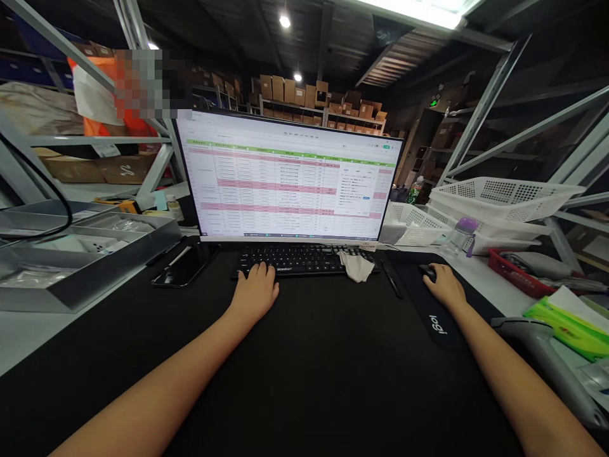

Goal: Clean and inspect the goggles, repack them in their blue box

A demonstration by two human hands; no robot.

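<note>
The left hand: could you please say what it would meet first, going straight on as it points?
Past the keyboard beneath it, the left hand would probably meet the monitor first, though depth is unclear.

Both forearms (pixel 176 368) look bare from where I'm standing — slim wrists (pixel 234 317), thicker farther up — left hand (pixel 254 291) and right hand (pixel 446 287) bare too.

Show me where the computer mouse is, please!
The mouse is on the right side of the head view, under the right grip, on the black logi mat, right of the keyboard.
</note>
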